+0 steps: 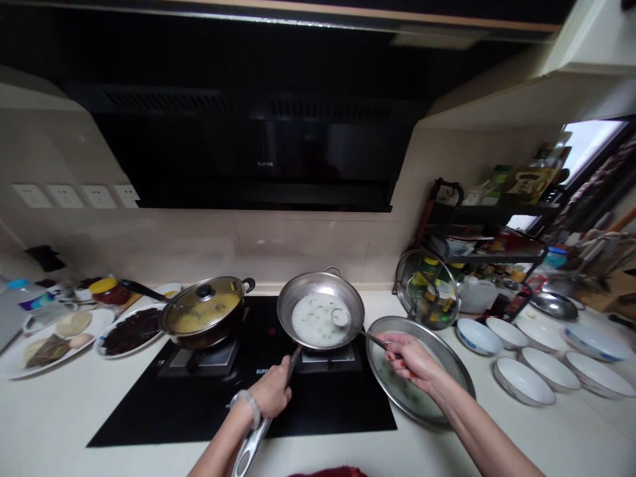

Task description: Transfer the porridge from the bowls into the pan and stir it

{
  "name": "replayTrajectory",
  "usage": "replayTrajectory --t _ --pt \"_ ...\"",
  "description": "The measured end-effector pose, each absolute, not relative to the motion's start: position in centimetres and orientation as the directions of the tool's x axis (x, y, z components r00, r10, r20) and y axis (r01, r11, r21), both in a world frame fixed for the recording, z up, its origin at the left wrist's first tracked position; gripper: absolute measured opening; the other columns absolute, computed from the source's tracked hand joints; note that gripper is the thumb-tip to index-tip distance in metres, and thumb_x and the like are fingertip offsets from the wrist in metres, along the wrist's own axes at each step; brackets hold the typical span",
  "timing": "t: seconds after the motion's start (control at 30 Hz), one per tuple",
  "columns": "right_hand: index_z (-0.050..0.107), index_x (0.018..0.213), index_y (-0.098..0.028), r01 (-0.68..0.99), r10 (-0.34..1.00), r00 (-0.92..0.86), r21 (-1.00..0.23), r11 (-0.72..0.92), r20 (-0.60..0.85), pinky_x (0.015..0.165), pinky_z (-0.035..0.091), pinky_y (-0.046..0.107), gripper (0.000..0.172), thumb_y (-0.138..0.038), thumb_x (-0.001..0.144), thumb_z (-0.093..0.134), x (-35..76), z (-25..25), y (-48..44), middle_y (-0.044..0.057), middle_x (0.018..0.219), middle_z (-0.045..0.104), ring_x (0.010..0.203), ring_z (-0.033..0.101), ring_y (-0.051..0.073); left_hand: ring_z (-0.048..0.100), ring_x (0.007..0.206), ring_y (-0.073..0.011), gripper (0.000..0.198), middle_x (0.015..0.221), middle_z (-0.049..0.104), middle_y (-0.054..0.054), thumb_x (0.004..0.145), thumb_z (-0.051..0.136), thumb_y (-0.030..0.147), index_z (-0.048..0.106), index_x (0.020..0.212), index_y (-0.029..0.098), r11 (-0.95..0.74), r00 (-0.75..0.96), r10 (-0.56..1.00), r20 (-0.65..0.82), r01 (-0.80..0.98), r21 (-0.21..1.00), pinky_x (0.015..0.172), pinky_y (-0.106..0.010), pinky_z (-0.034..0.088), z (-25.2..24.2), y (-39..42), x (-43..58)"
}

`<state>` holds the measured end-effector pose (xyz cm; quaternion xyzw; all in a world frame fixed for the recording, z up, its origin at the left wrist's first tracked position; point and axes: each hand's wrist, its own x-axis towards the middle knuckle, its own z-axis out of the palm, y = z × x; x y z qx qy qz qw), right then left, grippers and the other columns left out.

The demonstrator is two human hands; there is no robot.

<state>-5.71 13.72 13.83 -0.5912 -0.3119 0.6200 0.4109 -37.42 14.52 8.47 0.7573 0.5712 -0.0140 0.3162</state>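
My left hand [273, 389] is closed round the long metal handle of a wok [287, 306] on the right burner. White soup with green flecks [314, 318] covers the wok's bottom. My right hand [408, 361] grips the handle of a ladle [340, 318], whose bowl rests in the soup at the wok's right side. Beneath my right hand stands a wide metal basin [464, 382] holding a similar pale liquid with green bits. On the left burner is a pan [199, 336] under a glass lid [218, 298], with yellowish food showing through.
Several white bowls [524, 381] stand on the right counter. A glass lid [411, 265] leans against the black spice rack [507, 215]. Plates of food, one with dark pieces [132, 330], lie at left. The range hood [263, 146] hangs above the black stove [149, 411].
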Motion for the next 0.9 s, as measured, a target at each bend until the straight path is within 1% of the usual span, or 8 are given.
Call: replayTrajectory --t 0.33,0.4,0.5,0.57,0.63,0.7,0.77,0.9 --pt "0.05 0.113 -0.014 -0.135 0.832 0.317 -0.89 -0.435 -0.454 0.035 0.012 0.014 0.047 -0.018 0.066 0.049 1.8 11.9 9.1 -0.008 0.049 0.041 0.033 0.025 0.004 0.06 0.104 -0.0237 0.077 0.117 0.059 -0.021 0.074 0.051 0.02 0.021 0.142 0.003 -0.145 0.344 0.85 -0.398 0.881 0.451 0.091 -0.027 0.042 8.2 14.5 -37.5" --pt "0.049 0.117 -0.013 -0.014 0.818 0.377 -0.886 -0.463 -0.434 0.035 0.017 0.017 0.049 -0.023 0.069 0.047 3.1 10.4 8.4 -0.008 0.049 0.042 0.033 0.031 0.007 0.06 0.104 -0.0236 0.076 0.117 0.059 -0.021 0.075 0.05 0.02 0.021 0.142 0.002 -0.159 0.347 0.849 -0.399 0.887 0.434 0.091 -0.027 0.042 8.4 14.5 -37.5" --pt "0.055 0.114 -0.01 0.362 0.855 0.437 -0.816 -0.45 -0.278 0.043 0.038 0.026 0.045 -0.026 0.074 0.041 4.6 7.5 7.4 0.0 0.053 0.053 0.045 0.052 0.017 0.059 0.106 -0.0239 0.075 0.118 0.058 -0.021 0.074 0.05 0.02 0.022 0.141 0.002 -0.162 0.339 0.849 -0.405 0.897 0.411 0.094 -0.028 0.04 8.9 14.4 -37.2" --pt "0.06 0.11 -0.011 0.647 0.911 0.397 -0.669 -0.365 -0.112 0.061 0.047 0.032 0.044 -0.022 0.074 0.039 5.3 5.8 6.7 0.009 0.065 0.064 0.067 0.064 0.024 0.058 0.109 -0.0245 0.076 0.12 0.057 -0.022 0.074 0.05 0.019 0.021 0.142 0.001 -0.16 0.334 0.847 -0.414 0.902 0.4 0.094 -0.027 0.04 9.3 14.3 -37.1" --pt "0.061 0.115 -0.012 0.837 0.946 0.323 -0.455 -0.304 -0.039 0.069 0.046 0.035 0.048 -0.018 0.072 0.041 5.7 4.8 5.9 0.014 0.074 0.068 0.078 0.066 0.029 0.057 0.111 -0.0248 0.076 0.122 0.056 -0.022 0.075 0.05 0.02 0.02 0.142 0.001 -0.158 0.329 0.844 -0.424 0.908 0.389 0.094 -0.027 0.04 9.5 14.2 -37.0" --pt "0.057 0.124 -0.013 0.919 0.96 0.277 -0.282 -0.275 -0.035 0.066 0.045 0.036 0.057 -0.014 0.069 0.043 5.7 4.5 5.2 0.015 0.076 0.07 0.076 0.067 0.031 0.056 0.113 -0.025 0.075 0.123 0.055 -0.023 0.075 0.049 0.02 0.02 0.142 0.001 -0.158 0.324 0.845 -0.426 0.912 0.378 0.095 -0.027 0.04 9.6 14.2 -37.0" --pt "0.054 0.128 -0.013 0.937 0.961 0.276 -0.217 -0.274 -0.022 0.064 0.045 0.035 0.061 -0.014 0.068 0.044 5.6 5.0 5.0 0.015 0.079 0.071 0.071 0.067 0.03 0.056 0.112 -0.0252 0.075 0.122 0.055 -0.022 0.075 0.049 0.02 0.02 0.142 0.002 -0.159 0.324 0.845 -0.425 0.911 0.38 0.096 -0.028 0.04 9.5 14.2 -37.1" --pt "0.053 0.129 -0.017 0.891 0.944 0.324 -0.354 -0.283 0.06 0.066 0.046 0.033 0.055 -0.022 0.076 0.04 4.5 7.2 6.5 0.01 0.078 0.071 0.07 0.067 0.026 0.058 0.109 -0.0246 0.073 0.117 0.059 -0.018 0.073 0.051 0.019 0.024 0.141 0.008 -0.144 0.328 0.852 -0.408 0.896 0.42 0.095 -0.03 0.041 9.3 14.3 -37.2"
